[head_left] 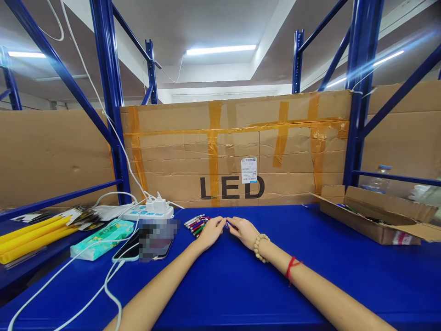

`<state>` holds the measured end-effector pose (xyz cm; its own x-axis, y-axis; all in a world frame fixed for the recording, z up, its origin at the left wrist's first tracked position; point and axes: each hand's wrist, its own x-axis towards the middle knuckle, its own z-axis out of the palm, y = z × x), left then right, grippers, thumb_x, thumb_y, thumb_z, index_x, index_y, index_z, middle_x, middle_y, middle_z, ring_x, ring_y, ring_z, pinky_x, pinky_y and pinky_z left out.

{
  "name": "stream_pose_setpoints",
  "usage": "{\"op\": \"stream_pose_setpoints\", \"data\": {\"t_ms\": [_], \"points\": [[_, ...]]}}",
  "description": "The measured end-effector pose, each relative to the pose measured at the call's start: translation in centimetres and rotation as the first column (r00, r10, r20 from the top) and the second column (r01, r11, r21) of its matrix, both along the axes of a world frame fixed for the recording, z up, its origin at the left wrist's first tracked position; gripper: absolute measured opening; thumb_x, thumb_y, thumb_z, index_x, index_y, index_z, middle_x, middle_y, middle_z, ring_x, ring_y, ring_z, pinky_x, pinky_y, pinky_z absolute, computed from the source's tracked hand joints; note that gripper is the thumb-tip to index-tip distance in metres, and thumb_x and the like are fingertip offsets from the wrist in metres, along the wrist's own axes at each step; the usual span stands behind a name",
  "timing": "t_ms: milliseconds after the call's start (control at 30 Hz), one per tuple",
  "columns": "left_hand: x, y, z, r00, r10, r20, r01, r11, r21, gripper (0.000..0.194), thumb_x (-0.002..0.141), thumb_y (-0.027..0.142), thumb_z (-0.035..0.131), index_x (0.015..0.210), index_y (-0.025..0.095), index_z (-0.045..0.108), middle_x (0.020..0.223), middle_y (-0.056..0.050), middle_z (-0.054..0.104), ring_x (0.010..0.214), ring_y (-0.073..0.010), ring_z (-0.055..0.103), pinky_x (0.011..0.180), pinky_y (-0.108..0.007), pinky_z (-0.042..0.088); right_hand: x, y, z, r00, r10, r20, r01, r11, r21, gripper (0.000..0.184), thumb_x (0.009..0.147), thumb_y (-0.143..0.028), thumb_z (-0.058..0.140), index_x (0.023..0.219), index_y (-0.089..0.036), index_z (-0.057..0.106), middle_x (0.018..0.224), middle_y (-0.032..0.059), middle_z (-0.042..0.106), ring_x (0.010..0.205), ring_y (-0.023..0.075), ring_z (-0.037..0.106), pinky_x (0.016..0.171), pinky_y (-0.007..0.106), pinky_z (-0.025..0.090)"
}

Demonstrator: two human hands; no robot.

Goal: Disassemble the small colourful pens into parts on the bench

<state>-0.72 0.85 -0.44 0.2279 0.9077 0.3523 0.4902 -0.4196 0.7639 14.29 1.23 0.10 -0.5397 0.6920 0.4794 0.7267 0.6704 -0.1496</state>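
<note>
Pens (197,224): slim, glossy, silver, red, blue, green; clustered on the blue tabletop (262,280) beside the left hand (212,232). Long axes slant near-left to far-right; tip direction unclear. Left hand, right hand (244,231): fingers bent around a small dark-blue item (227,225); whether either grip is closed, indistinct.

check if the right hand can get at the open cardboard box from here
Probably yes: only bare blue tabletop shows between the right hand and the open cardboard box, and its top is open on this side, though the arm may need to stretch.
</note>
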Motion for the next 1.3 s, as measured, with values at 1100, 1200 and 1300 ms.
{"op": "stream_pose_setpoints", "data": {"t_ms": [1100, 1200, 1300], "points": [[1.4, -0.8, -0.1, 0.991, 0.135, -0.022, -0.132, 0.986, 0.097, 0.032, 0.082, 0.044, 0.034, 0.075, 0.019, 0.053, 0.049, 0.006, 0.042, 0.046, -0.0095, 0.039, 0.048, -0.020, 0.028, 0.7, 1.6, -0.7, 0.990, -0.031, -0.140, 0.033, 0.999, 0.015, 0.026, 0.089, -0.021, 0.034, 0.094, -0.014, 0.059, 0.082, 0.0072, 0.064, 0.072, 0.0156, 0.058, 0.065, 0.024, 0.041], [1.5, -0.8, -0.2, 0.985, 0.175, 0.005, -0.174, 0.980, 0.094, 0.032, 0.081, 0.045, 0.036, 0.075, 0.019, 0.053, 0.049, 0.006, 0.044, 0.046, -0.0096, 0.040, 0.049, -0.020, 0.029, 0.6, 1.7, -0.8, 0.987, -0.088, -0.131, 0.087, 0.996, -0.010, 0.029, 0.091, -0.024, 0.031, 0.097, -0.016, 0.059, 0.088, 0.0072, 0.064, 0.079, 0.0159, 0.059, 0.070, 0.024, 0.041], [1.3, -0.6, -0.1, 0.967, 0.250, 0.052, -0.253, 0.966, 0.061, 0.029, 0.081, 0.044, 0.039, 0.074, 0.019, 0.052, 0.048, 0.006, 0.043, 0.044, -0.0092, 0.039, 0.048, -0.020, 0.028, 0.7, 1.7, -0.8, 0.961, -0.259, -0.102, 0.254, 0.965, -0.061, 0.032, 0.091, -0.029, 0.030, 0.106, -0.020, 0.057, 0.097, 0.0075, 0.063, 0.087, 0.0168, 0.059, 0.072, 0.024, 0.042]]}}
